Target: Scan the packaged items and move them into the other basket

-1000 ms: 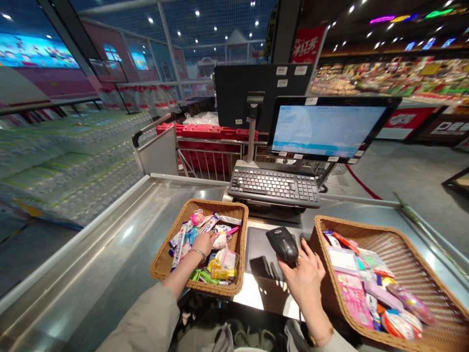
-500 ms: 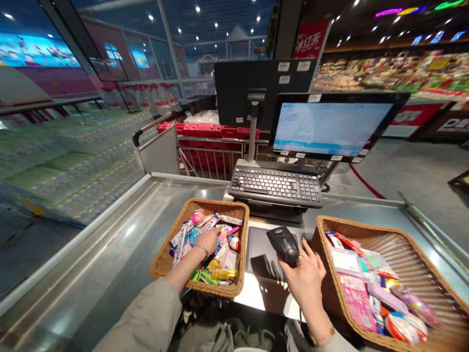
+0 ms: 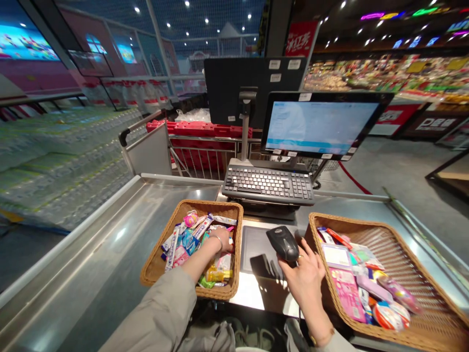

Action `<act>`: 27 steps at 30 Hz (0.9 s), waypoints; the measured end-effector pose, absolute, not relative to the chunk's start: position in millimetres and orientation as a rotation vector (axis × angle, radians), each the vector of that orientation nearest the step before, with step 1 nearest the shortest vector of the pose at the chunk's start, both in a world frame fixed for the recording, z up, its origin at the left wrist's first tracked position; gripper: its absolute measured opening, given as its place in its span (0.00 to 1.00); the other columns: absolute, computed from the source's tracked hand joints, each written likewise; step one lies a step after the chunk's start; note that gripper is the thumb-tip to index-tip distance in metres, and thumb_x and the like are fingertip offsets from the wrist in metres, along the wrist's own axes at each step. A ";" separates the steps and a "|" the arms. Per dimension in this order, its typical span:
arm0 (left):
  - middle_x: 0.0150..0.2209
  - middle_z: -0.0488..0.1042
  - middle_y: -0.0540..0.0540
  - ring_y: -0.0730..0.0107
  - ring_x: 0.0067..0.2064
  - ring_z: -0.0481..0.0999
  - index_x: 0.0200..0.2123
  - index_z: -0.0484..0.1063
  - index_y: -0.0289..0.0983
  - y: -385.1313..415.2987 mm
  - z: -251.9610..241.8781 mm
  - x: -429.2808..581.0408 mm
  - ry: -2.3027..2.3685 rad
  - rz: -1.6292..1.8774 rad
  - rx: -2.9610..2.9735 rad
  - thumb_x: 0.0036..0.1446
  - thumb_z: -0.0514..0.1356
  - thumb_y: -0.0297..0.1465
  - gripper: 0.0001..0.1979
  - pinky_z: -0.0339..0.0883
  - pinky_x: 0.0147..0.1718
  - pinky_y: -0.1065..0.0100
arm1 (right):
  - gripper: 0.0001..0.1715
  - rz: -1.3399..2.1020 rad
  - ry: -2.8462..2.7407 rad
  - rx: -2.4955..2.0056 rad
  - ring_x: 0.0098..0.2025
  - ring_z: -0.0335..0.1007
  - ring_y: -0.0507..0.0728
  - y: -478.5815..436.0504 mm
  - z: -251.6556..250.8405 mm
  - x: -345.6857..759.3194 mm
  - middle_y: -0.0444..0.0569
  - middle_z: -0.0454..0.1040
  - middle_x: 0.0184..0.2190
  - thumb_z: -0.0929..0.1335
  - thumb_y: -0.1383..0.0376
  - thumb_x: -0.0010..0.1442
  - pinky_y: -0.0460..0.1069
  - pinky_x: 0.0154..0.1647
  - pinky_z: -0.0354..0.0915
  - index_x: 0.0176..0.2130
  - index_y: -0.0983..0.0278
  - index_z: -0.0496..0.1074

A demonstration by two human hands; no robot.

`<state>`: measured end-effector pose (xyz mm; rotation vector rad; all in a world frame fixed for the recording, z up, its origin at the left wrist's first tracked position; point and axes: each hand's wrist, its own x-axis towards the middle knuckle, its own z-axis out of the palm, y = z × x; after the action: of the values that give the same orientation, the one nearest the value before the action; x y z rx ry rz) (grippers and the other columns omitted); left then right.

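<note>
My left hand (image 3: 220,236) is down in the left wicker basket (image 3: 146,275), its fingers curled among small packaged goods at the right side. The fingertips are hidden, so what they grip cannot be made out. Beside the hand lie long wrapped candy bars (image 3: 173,252), a pink round item (image 3: 191,219) and a small yellow bottle (image 3: 219,274). My right hand (image 3: 305,274) is closed round a black barcode scanner (image 3: 283,243), held over the counter between the baskets. Its head points up and to the left.
To the right stands a second wicker basket (image 3: 397,249) holding several packages, including a pink packet (image 3: 346,293). A keyboard (image 3: 269,185) and a lit monitor (image 3: 320,124) stand behind the metal counter (image 3: 120,234). A shopping cart (image 3: 200,159) is beyond the far edge.
My left hand has moved right within the left basket, over a red-and-white item seen before. My right hand still holds the scanner. The view has turned slightly right.
</note>
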<state>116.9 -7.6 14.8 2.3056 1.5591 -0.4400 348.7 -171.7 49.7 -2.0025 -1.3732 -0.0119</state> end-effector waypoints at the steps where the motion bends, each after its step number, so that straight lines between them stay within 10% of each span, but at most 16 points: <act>1: 0.48 0.76 0.33 0.43 0.53 0.72 0.41 0.77 0.37 -7.5 12.7 121.1 1.564 -0.463 2.311 0.38 0.69 0.45 0.26 0.67 0.50 0.52 | 0.22 -0.022 -1.370 -2.001 0.61 0.62 0.65 -172.2 49.3 349.9 0.55 0.77 0.49 0.64 0.53 0.51 0.62 0.61 0.46 0.39 0.61 0.76; 27: 0.55 0.65 0.36 0.55 0.59 0.66 0.57 0.55 0.34 -28.3 46.8 25.6 1.753 0.259 2.283 0.48 0.63 0.31 0.34 0.61 0.58 0.60 | 0.23 -0.046 -1.414 -1.983 0.60 0.62 0.65 -169.1 43.8 350.2 0.55 0.75 0.51 0.64 0.50 0.54 0.62 0.61 0.47 0.41 0.61 0.76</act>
<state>25.6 -28.3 46.8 2.2834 1.7532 0.2590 350.2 -169.1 43.8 -1.9826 -1.4139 -0.0457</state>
